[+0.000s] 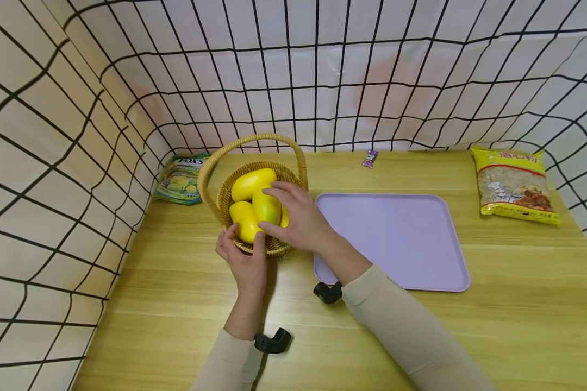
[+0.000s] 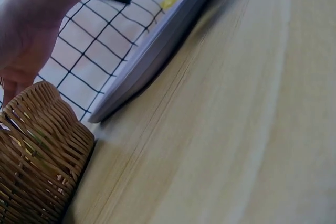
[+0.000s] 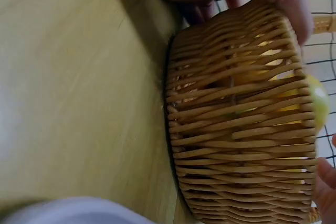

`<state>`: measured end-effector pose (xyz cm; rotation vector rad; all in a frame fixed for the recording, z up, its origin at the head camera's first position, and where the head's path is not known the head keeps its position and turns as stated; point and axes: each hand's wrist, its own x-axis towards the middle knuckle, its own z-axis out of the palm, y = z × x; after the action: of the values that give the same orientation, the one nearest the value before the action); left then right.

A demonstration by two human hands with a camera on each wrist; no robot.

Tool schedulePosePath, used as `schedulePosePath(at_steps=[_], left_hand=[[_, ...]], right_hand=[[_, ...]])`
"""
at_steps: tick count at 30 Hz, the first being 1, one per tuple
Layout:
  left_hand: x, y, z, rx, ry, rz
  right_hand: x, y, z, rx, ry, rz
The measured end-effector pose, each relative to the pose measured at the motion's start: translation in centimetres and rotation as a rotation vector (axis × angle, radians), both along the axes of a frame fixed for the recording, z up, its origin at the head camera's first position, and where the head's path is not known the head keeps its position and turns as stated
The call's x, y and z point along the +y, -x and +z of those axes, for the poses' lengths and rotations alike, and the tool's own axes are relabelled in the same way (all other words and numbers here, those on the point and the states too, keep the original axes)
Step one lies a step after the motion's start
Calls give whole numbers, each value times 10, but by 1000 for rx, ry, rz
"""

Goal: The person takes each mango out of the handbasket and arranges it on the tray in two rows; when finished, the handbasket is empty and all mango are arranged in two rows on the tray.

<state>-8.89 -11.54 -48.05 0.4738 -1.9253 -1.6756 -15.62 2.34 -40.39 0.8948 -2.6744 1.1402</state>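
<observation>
A wicker basket (image 1: 274, 252) with a tall arched handle holds several yellow mangoes (image 1: 247, 222), one tinged green. My left hand (image 1: 244, 266) holds the basket's near left side; in the right wrist view its thumb (image 3: 291, 9) lies over the rim, the other fingers behind the weave. Reaching in from the right, my right hand (image 1: 300, 217) has thumb and fingers on either side of the green-tinged mango (image 1: 266, 206) on top. That mango (image 3: 318, 103) rises above the rim in the right wrist view. The left wrist view catches the basket's woven side (image 2: 47, 150).
To the basket's right lies a lilac tray (image 1: 396, 239). A small purple wrapped candy (image 1: 370, 158) is behind it, and a yellow food packet (image 1: 516, 184) at far right. A green bag (image 1: 181, 179) sits back left. Black grid netting (image 1: 318, 81) encloses the wooden table (image 1: 176, 304).
</observation>
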Motion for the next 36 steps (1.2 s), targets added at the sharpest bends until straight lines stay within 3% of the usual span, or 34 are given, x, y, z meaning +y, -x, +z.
schedulePosePath(at_steps=[7, 16, 22, 36], left_hand=[[-1, 1, 0, 10, -1, 6], [-1, 1, 0, -5, 7, -5], [-1, 1, -1, -1, 1, -7], [0, 1, 0, -15, 13, 0]], right_hand=[[-8, 19, -7, 49, -103, 41], [-11, 36, -12, 35, -156, 113], [-11, 38, -13, -14, -171, 84], [-14, 38, -15, 9, -260, 44]])
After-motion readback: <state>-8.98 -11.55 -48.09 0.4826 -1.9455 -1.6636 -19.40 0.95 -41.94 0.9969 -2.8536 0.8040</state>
